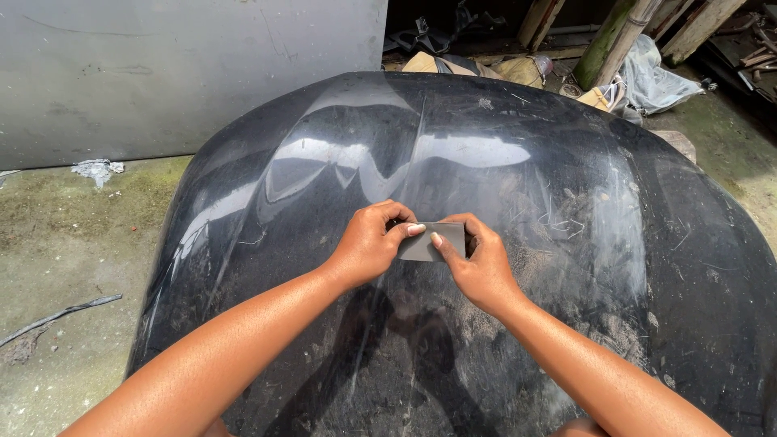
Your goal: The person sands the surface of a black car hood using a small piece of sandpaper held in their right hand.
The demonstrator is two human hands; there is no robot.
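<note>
**R:** Hands status?

**K:** Both on one small grey sheet point(427, 242), rectangular, flat, looks like abrasive paper but can't confirm. Left hand point(368, 243) pinches its 9 o'clock edge, fingers curled tight, thumb on top. Right hand point(477, 263) pinches the 3 o'clock edge, same tight curl, thumb tip pressed on the sheet face. Thumbs nearly meet at the middle.

**R:** Where's the sheet relative to the panel?

**K:** Over the centre of a black car bonnet point(566, 202), just above or on the surface, can't tell which. Bonnet lies on the ground, glossy toward 12 o'clock, scuffed and dusty with scratches toward 3 and 6 o'clock.

**R:** Surroundings?

**K:** Grey metal panel point(186, 73) at 10 o'clock, standing behind the bonnet. Mossy concrete floor point(73, 243) at 9 o'clock, with a thin dark strip point(61, 314) lying on it. Wooden posts point(623, 32) and a crumpled plastic bag point(655, 77) at 1 o'clock, well apart from the hands.
</note>
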